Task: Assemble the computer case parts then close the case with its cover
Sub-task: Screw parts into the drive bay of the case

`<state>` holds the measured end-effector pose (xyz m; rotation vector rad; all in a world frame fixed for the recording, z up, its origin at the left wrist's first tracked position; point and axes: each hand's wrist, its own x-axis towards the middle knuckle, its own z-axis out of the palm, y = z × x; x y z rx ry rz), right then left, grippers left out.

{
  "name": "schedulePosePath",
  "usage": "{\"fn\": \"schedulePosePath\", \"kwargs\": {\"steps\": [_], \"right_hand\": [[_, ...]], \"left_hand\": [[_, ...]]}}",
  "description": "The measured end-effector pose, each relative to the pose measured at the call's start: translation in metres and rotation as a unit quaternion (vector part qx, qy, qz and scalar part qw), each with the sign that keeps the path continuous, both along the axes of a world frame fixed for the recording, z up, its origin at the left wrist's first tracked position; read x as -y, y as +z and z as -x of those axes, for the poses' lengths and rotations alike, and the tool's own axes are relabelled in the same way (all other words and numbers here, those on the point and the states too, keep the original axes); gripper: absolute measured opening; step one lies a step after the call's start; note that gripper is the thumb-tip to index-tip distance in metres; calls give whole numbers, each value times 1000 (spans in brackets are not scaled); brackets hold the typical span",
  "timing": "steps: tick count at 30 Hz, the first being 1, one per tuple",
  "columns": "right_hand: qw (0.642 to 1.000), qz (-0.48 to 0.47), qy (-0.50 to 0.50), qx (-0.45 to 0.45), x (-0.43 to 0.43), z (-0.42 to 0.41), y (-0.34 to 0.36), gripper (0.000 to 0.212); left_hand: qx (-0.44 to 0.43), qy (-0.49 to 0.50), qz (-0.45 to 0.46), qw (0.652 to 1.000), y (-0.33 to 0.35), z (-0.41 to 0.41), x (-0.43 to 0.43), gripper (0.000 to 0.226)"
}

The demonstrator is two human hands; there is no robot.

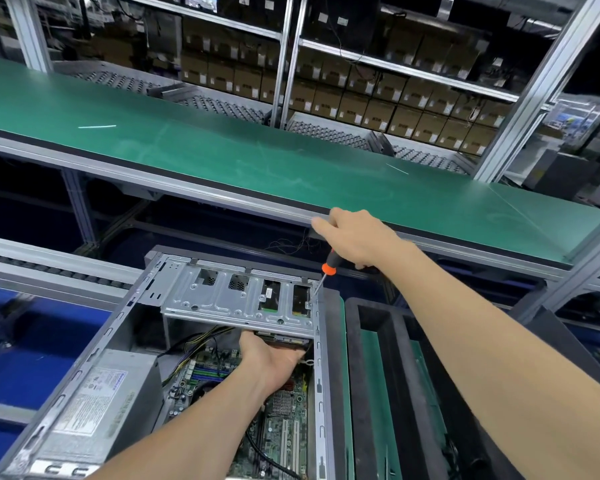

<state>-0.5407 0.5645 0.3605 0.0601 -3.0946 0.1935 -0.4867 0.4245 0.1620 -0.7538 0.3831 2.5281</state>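
Note:
An open grey computer case (84, 344) lies on its side in front of me, with the green motherboard (284, 427) showing inside. A silver drive cage (236, 296) spans the case's far end. My left hand (271, 362) reaches under the cage's near right edge and holds the drive (284, 338) there from below. My right hand (354, 237) grips an orange-and-black screwdriver (327, 268). Its tip rests at the cage's right end, close to the case wall. The power supply (101, 403) sits at the near left of the case.
A black foam tray (357, 358) with long green-lined slots stands just right of the case. A long green-topped bench (257, 161) crosses behind, with shelves of brown boxes (361, 105) beyond. Roller rails (49, 271) run at the left.

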Motion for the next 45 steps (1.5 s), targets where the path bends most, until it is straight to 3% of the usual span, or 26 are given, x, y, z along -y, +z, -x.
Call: {"fn": "schedulePosePath", "kwargs": {"steps": [2,4,6,7,10,12,14,16,18,19,21,23,25,29,31,34,36,37,42,43,45], "right_hand": [[989,31,130,58,-9,-1,9,13],[964,-32,257,67,-14,0,14,21],[953,-66,295,30,-13,0,13,12],[955,-66,290,4,-12,-1,12,2],[981,-60,174,-58,1,-3,3,42],[984,-137,53,-97,12,-3,-2,67],[980,-161,-28,-117,16,-3,-7,76],[993,-91,-10,-74,10,-3,-6,62],[995,1,92,30,2,-3,2,20],[985,9,152,77,-1,-4,8,13],[964,-19,243,103,-6,-3,15,22],[966,-21,250,62,-6,-6,14,11],[984,-1,180,15,-3,-7,8,22],[989,-129,-35,-59,6,-6,-2,71],[994,-98,-22,-35,1,-5,0,63],[986,8,151,69,-9,-5,9,9],[966,4,246,73,-10,-7,9,15],[969,6,242,42,-8,-8,6,9],[988,-97,32,-112,6,-8,-13,61],[990,-81,26,-111,5,-7,-13,59],[997,-10,64,-51,-2,-5,-8,35]], "left_hand": [[-1,0,-3,1000,0,0,0,63],[0,0,-6,1000,1,0,1,64],[8,1,-7,1000,1,0,1,65],[11,2,-8,1000,0,0,1,65],[19,1,-10,1000,0,0,0,68],[17,-1,-11,1000,0,0,0,69],[5,2,-14,1000,0,0,1,65],[0,1,-17,1000,1,0,1,64],[5,-2,-22,1000,1,-1,1,65],[9,-2,-26,1000,2,-1,1,65],[15,-2,-32,999,3,-1,1,65],[17,-5,-32,999,2,-1,1,66],[13,-2,-34,999,2,-1,1,65],[13,-2,-34,999,1,0,1,67],[11,-2,-31,999,2,-1,1,66],[13,-5,-30,999,2,0,1,68],[13,-6,-28,999,1,0,1,67],[13,-6,-28,1000,1,1,1,67],[12,-7,-23,1000,-3,3,1,64],[9,-7,-22,1000,-4,3,1,63],[10,-5,-19,1000,-6,4,2,63]]}}
